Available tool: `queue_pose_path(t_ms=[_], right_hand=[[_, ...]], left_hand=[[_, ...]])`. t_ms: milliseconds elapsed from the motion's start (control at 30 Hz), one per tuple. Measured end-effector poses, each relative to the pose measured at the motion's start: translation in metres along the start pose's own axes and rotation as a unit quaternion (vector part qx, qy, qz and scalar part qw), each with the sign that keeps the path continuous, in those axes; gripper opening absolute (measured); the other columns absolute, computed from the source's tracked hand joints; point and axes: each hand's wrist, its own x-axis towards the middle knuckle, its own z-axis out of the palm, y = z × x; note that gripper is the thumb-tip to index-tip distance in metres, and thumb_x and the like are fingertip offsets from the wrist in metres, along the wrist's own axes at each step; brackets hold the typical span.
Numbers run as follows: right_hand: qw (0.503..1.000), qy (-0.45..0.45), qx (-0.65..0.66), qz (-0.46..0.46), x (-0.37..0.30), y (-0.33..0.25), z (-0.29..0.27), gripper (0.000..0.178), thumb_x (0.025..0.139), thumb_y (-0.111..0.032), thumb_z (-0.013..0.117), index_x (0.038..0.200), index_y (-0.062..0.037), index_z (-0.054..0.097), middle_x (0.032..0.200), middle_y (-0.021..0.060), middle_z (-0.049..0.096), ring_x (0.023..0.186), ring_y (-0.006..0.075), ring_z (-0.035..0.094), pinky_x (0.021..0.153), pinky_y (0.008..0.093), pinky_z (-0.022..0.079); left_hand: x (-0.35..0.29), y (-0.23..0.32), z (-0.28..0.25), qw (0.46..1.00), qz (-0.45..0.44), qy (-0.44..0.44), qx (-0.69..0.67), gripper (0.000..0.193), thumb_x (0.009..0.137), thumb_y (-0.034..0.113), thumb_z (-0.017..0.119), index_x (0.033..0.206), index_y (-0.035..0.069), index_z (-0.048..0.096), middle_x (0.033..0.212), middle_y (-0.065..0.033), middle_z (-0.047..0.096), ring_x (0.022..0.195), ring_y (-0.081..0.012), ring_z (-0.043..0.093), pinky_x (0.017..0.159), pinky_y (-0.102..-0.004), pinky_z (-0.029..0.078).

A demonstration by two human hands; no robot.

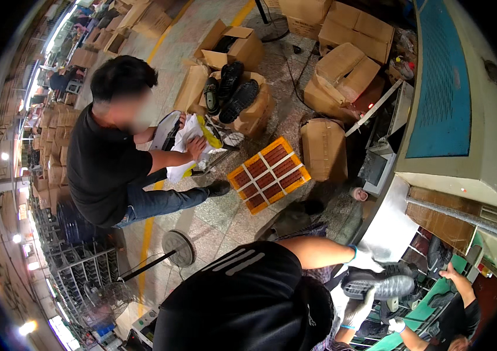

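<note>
A dark grey shoe (386,285) with a ridged, treaded sole is held between my two white-gloved hands at the lower right. My left hand (365,260) closes on its upper edge. From below, my right hand (358,311) grips it with the fingers wrapped up against its side. Just beyond the shoe runs a green-edged conveyor (433,304) carrying other dark shoes. Across it, a co-worker's bare hand (450,274) is by a black shoe (438,256), and their other, gloved hand (398,324) is nearer to me.
A machine with a blue panel (440,88) stands at the right. An orange crate (269,175) lies on the floor near several cardboard boxes (324,149). At left, a seated person (105,152) handles white and yellow material. A pedestal fan (105,304) stands at the lower left.
</note>
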Motion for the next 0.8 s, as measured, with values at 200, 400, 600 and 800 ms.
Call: queue_pose_path(t_ms=[200, 400, 600, 800], right_hand=[[0.996, -0.014, -0.082, -0.018, 0.027, 0.028, -0.004, 0.066, 0.105, -0.023, 0.064, 0.163, -0.011, 0.035, 0.154, 0.0132, 0.055, 0.133, 0.0276, 0.059, 0.115, 0.0443, 0.047], [0.991, 0.133, -0.013, 0.022, 0.02, 0.036, -0.048, 0.043, 0.106, -0.037, 0.062, 0.135, -0.0046, 0.065, 0.133, 0.0119, 0.07, 0.117, 0.0257, 0.067, 0.104, 0.0424, 0.053], [0.992, 0.111, -0.011, -0.056, 0.02, 0.025, -0.03, 0.034, 0.103, -0.029, 0.068, 0.125, -0.004, 0.069, 0.122, 0.0096, 0.073, 0.107, 0.0209, 0.07, 0.096, 0.0372, 0.057], [0.973, 0.048, -0.179, -0.14, -0.008, 0.02, 0.031, 0.043, 0.105, -0.027, 0.066, 0.141, -0.0035, 0.06, 0.128, 0.0071, 0.068, 0.111, 0.018, 0.065, 0.098, 0.0336, 0.053]], left_hand=[[-0.013, 0.037, -0.06, 0.943, 0.01, 0.138, 0.301, 0.03, 0.084, 0.023, 0.068, 0.108, 0.008, 0.078, 0.1, -0.0228, 0.075, 0.092, -0.0404, 0.074, 0.076, -0.0496, 0.056], [0.017, 0.072, -0.083, 0.898, 0.097, 0.199, 0.38, 0.048, 0.085, 0.023, 0.069, 0.13, 0.01, 0.07, 0.114, -0.0229, 0.075, 0.106, -0.0409, 0.072, 0.09, -0.0496, 0.056], [0.011, 0.085, -0.051, 0.723, 0.369, 0.345, 0.472, 0.056, 0.074, 0.028, 0.072, 0.122, 0.002, 0.059, 0.125, -0.0192, 0.057, 0.12, -0.0378, 0.054, 0.1, -0.0493, 0.046], [-0.056, 0.096, -0.007, 0.991, 0.067, 0.014, 0.114, 0.082, 0.09, 0.05, 0.073, 0.148, 0.0, 0.045, 0.131, -0.0271, 0.066, 0.119, -0.0406, 0.066, 0.101, -0.0466, 0.051]])
